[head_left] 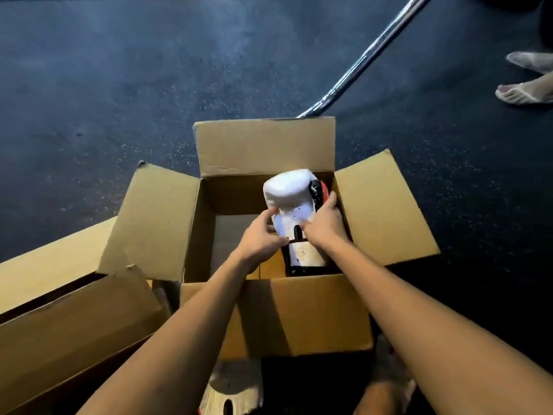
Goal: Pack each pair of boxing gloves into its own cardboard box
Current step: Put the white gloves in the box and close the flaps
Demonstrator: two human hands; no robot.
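Observation:
An open cardboard box (278, 313) stands on the dark floor with all its flaps spread out. Inside it, against the right wall, is a white boxing glove (291, 202) with black and red trim, padded end pointing away from me. My left hand (261, 236) holds the glove's left side near the wrist strap, fingers curled against it. My right hand (324, 221) grips its right side, thumb on top and fingers down between glove and box wall. The left half of the box floor shows bare.
A second cardboard box (68, 330) lies at the lower left, touching the first. A chrome bar (363, 56) runs diagonally behind the box. Another person's bare feet (526, 89) stand at the right edge. A pale object (232, 387) lies by my knee (380, 396).

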